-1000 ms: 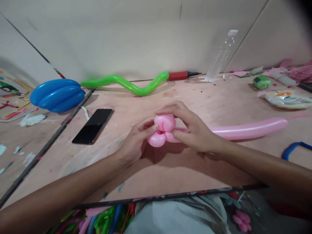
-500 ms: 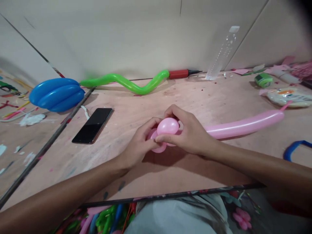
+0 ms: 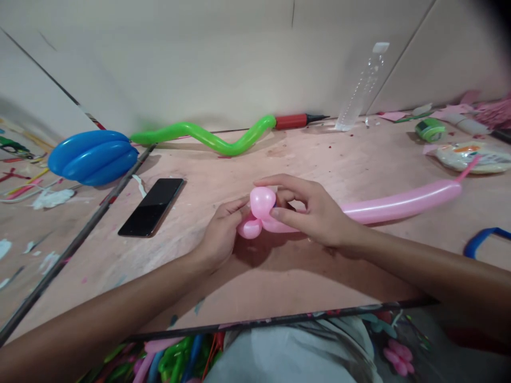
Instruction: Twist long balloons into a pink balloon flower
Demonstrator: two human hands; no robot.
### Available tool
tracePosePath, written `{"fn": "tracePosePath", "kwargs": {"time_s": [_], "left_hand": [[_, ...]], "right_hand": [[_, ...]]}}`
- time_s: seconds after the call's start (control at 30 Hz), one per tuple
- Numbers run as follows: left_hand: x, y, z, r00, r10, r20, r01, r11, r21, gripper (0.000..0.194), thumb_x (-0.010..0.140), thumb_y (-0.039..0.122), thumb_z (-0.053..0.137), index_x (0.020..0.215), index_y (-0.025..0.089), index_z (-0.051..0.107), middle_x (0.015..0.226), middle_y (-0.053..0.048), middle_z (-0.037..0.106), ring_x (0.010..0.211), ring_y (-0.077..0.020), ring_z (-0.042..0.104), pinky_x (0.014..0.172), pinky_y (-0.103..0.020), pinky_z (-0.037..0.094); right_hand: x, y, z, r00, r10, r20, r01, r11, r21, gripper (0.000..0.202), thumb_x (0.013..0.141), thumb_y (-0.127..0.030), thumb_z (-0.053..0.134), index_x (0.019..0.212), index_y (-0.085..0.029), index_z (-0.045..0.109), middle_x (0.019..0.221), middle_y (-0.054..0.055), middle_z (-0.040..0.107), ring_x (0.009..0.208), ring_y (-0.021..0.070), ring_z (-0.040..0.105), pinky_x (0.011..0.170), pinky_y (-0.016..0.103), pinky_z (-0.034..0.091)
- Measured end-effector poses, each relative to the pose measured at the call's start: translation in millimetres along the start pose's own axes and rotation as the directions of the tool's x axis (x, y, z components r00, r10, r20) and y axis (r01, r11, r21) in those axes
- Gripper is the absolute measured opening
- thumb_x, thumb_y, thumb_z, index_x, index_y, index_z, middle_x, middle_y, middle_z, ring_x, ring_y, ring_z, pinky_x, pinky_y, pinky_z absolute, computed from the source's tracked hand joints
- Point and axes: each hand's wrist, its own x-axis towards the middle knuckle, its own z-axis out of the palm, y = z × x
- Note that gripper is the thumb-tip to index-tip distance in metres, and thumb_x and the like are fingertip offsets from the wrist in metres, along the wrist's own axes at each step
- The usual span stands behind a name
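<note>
Head view: fingers of the left hand [image 3: 223, 230] and right hand [image 3: 319, 215] grip the twisted, pink, tubular rubber balloon [image 3: 403, 206] between them; insufficient pressure could unwind its bubbles [image 3: 262, 202], excess squeezing could burst it.

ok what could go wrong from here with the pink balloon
Two risks: the bubbles of the pink balloon sit between the left hand and right hand, so a slip might let them untwist, or a hard squeeze could burst one. Its thin tail overlaps the plastic packet in this view, so swinging the balloon might knock it.
</note>
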Motion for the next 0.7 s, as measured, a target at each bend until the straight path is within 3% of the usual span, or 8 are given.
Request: {"fn": "tracePosePath", "kwargs": {"time_s": [0.1, 0.23, 0.37, 0.47, 0.57, 0.7], "left_hand": [[-0.2, 2.4, -1.6, 0.999, 0.033, 0.012, -0.033, 0.996, 0.078, 0.033, 0.087, 0.032, 0.058, 0.113, 0.019, 0.075, 0.115, -0.006, 0.076, 0.098, -0.0275, 0.069, 0.073, -0.033, 0.056], [1.7, 5.5, -5.0, 0.986, 0.147, 0.080, -0.157, 0.978, 0.135, 0.042, 0.077, 0.021, 0.058, 0.117, 0.021, 0.069, 0.116, -0.002, 0.072, 0.109, -0.0252, 0.062, 0.090, -0.033, 0.050], [1.9, 6.3, -3.7, 0.983, 0.177, 0.050, -0.184, 0.957, 0.225, 0.018, 0.084, 0.024, 0.062, 0.101, 0.019, 0.066, 0.099, 0.002, 0.067, 0.099, -0.0190, 0.059, 0.091, -0.028, 0.045], [0.7, 6.0, -1.9, 0.985, 0.169, 0.028, -0.171, 0.963, 0.208, 0.018, 0.088, 0.025, 0.059, 0.105, 0.021, 0.062, 0.105, 0.002, 0.066, 0.101, -0.0182, 0.059, 0.090, -0.028, 0.044], [0.7, 8.3, -2.2, 0.982, 0.184, -0.032, -0.173, 0.959, 0.225, 0.016, 0.090, 0.028, 0.058, 0.104, 0.021, 0.062, 0.105, 0.002, 0.067, 0.098, -0.0182, 0.060, 0.087, -0.028, 0.046], [2.7, 14.1, -3.3, 0.970, 0.229, -0.079, -0.196, 0.934, 0.299, 0.009, 0.087, 0.025, 0.058, 0.090, 0.019, 0.065, 0.090, 0.003, 0.067, 0.089, -0.0176, 0.060, 0.082, -0.027, 0.047]], "right_hand": [[1.1, -1.6, -0.4, 0.997, -0.067, -0.028, 0.063, 0.990, -0.125, 0.039, 0.082, -0.016, 0.063, 0.120, -0.019, 0.066, 0.086, -0.002, 0.062, 0.075, 0.0138, 0.055, 0.068, 0.027, 0.044], [2.7, -3.4, -8.7, 0.982, -0.188, -0.027, 0.168, 0.926, -0.337, 0.034, 0.080, -0.012, 0.063, 0.113, -0.020, 0.067, 0.113, 0.006, 0.061, 0.104, 0.0200, 0.058, 0.092, 0.035, 0.047], [1.4, -1.4, -18.5, 0.981, -0.175, 0.082, 0.193, 0.870, -0.454, 0.045, 0.085, -0.022, 0.066, 0.129, -0.022, 0.059, 0.130, 0.008, 0.062, 0.120, 0.0240, 0.058, 0.100, 0.038, 0.045], [-1.2, -1.8, -19.9, 0.975, -0.149, 0.163, 0.211, 0.844, -0.493, 0.054, 0.088, -0.027, 0.064, 0.140, -0.023, 0.052, 0.140, 0.008, 0.061, 0.124, 0.0248, 0.058, 0.101, 0.038, 0.045], [-2.9, -5.0, -18.1, 0.985, -0.076, 0.154, 0.155, 0.780, -0.607, 0.053, 0.086, -0.033, 0.065, 0.137, -0.022, 0.055, 0.129, 0.008, 0.068, 0.111, 0.0280, 0.064, 0.090, 0.038, 0.047], [-2.5, -8.2, -17.0, 0.986, -0.011, 0.165, 0.119, 0.738, -0.664, 0.027, 0.084, -0.027, 0.063, 0.110, -0.020, 0.066, 0.108, 0.006, 0.073, 0.091, 0.0239, 0.065, 0.076, 0.032, 0.043]]}}
